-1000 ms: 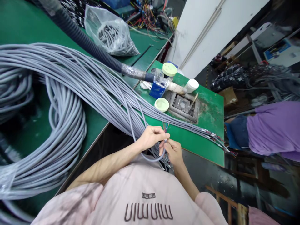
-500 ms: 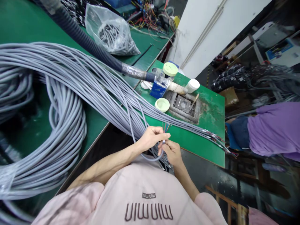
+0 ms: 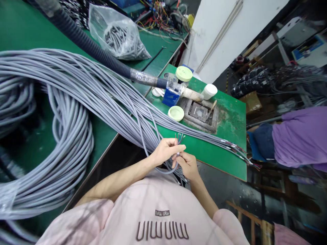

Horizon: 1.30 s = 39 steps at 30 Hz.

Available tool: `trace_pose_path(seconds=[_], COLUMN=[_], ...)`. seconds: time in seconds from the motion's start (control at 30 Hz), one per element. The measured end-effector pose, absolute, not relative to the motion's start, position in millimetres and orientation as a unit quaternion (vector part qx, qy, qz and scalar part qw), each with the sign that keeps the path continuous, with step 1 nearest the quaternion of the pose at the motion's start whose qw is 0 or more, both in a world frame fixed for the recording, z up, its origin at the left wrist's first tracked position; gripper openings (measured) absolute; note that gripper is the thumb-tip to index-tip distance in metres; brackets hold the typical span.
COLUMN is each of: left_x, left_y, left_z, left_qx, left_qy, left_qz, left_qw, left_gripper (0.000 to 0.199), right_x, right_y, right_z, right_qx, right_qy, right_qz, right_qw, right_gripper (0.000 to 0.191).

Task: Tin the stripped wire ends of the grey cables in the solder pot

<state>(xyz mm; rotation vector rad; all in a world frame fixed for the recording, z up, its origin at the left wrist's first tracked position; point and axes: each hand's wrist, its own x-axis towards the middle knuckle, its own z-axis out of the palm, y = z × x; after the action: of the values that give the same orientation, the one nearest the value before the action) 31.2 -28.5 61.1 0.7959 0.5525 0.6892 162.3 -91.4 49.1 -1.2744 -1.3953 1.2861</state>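
Note:
Close to my body, both hands meet at the stripped end of one grey cable. Thin coloured wires fan out upward past my fingers. My left hand is closed, its thumb and forefinger pinching at the base of the wires. Just below and to the right, my right hand is closed around the cable's jacket end. The cable loops down under my hands toward the large bundle of grey cables. Other cable ends with bared coloured wires lie at the green table's right edge.
A black corrugated hose crosses above the bundle to a blue box. A square soldering pot, a pale green lid and a white jar stand beyond my hands. A person in purple is at the right.
The coloured wires have shifted slightly and spread a little differently above my fingers. Both hands keep their grip in nearly the same place. The view has moved slightly.

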Motion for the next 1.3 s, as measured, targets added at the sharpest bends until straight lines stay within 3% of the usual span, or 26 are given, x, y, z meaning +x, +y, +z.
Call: trace_pose_path(seconds=[0.63, 1.3], left_x=[27.4, 30.1], left_y=[-20.1, -16.8], left_z=[66.4, 61.1], left_qx=[0.355, 0.327], left_qy=[0.326, 0.345], left_qz=[0.382, 0.423], left_qw=[0.789, 0.771], left_gripper=[0.040, 0.027], right_x=[163.4, 165.4], right_y=[-93.6, -92.6], right_z=[46.4, 41.1], right_qx=[-0.534, -0.519], right_qy=[-0.526, -0.508], right_qz=[0.508, 0.530], right_qw=[0.424, 0.438], right_gripper=[0.028, 0.027])
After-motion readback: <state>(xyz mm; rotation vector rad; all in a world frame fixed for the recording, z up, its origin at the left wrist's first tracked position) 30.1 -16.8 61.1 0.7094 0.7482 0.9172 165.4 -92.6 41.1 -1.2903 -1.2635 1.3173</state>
